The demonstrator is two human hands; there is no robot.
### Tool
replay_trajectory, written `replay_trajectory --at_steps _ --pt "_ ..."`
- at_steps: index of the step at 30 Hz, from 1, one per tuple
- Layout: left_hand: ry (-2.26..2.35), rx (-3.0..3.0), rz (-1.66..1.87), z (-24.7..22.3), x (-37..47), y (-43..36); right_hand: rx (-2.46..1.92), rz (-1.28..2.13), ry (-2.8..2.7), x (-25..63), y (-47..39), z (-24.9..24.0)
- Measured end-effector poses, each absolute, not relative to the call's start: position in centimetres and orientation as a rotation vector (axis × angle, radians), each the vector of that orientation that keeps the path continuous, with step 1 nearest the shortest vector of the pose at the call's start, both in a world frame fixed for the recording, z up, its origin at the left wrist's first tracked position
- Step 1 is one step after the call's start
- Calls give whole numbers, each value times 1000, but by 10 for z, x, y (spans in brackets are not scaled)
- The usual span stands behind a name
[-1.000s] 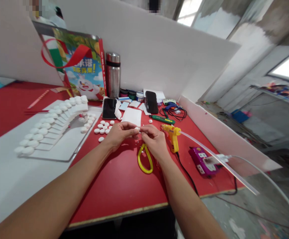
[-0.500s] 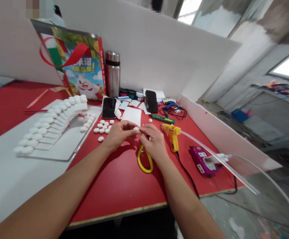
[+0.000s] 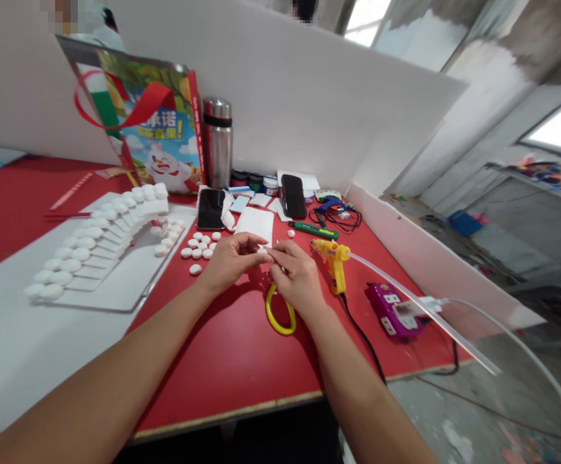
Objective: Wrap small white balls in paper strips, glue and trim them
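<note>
My left hand (image 3: 234, 259) pinches a small white piece (image 3: 262, 250) between thumb and fingers. The fingertips of my right hand (image 3: 295, 270) close on the same piece from the other side. Under my right hand lies a tool with a yellow loop handle (image 3: 281, 310), its upper part hidden. Several round white pieces (image 3: 196, 253) lie on the red table (image 3: 232, 361) left of my hands. A curved stepped white model (image 3: 97, 248), edged with round white pieces, stands on a white board further left. A yellow glue gun (image 3: 334, 264) lies to the right.
A purple power box (image 3: 392, 310) with cords sits at the right edge. At the back are a steel bottle (image 3: 218, 145), a colourful bag (image 3: 157, 129), two phones (image 3: 210, 209), a green cutter (image 3: 315, 230), white paper (image 3: 256, 224) and jars. A person is partly visible behind the partition.
The white piece between my fingertips looks turned, now showing a thinner side. Both hands stay almost in the same place.
</note>
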State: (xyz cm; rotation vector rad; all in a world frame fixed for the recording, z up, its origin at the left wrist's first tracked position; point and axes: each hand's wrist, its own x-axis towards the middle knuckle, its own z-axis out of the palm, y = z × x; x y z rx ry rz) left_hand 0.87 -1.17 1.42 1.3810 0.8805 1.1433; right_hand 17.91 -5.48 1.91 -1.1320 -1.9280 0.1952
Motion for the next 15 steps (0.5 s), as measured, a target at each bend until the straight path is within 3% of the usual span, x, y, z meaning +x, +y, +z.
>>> replay_trajectory --at_steps 15 --pt "781 1267 1196 13 11 -9 -1098 174 -1861 174 -58 18"
